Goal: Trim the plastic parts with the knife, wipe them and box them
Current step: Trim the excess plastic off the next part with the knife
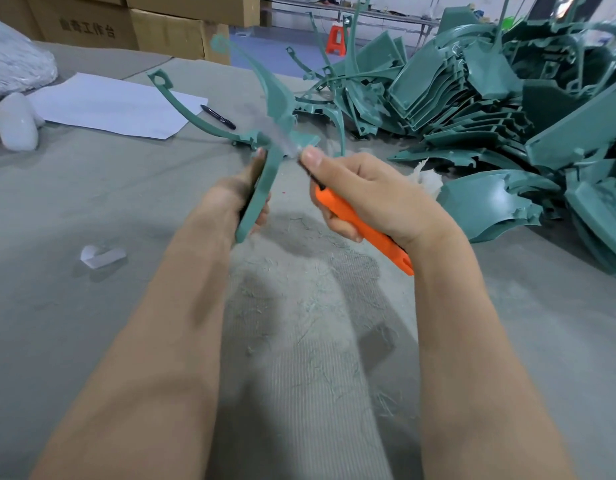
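Left hand (244, 199) grips the flat stem of a green plastic part (265, 181), fingers curled round it, held up above the table (92, 202) at centre frame. The stem's long axis runs from its lower end by the palm up and away to a junction just past the fingertips. From that junction a thin curved arm sweeps up-left and ends in a ringed tip. A wider curved arm rises up and away, its tip blurred.

Right hand (368, 192) is clenched round the orange handle of the knife (355, 223), with the thumb (311, 157) stretched forward along the top. The handle's long axis runs from the butt by the right wrist up-left. The blade (282, 136) points up-left at the part's junction; it is motion-blurred, so contact can't be told.

A pile of green parts (472, 98) sits on the table to the right, some nested in a stack. A white fibrous wad (427, 178) lies just beside the pile. Green shavings (317, 306) are scattered on the grey cloth under the forearms.

Cardboard boxes (161, 26) are stacked at the far left edge, closed, contents not visible. A paper sheet (109, 105) lies far left with a pen (218, 116) at its edge, and a small clear scrap (102, 256) lies to the near left.
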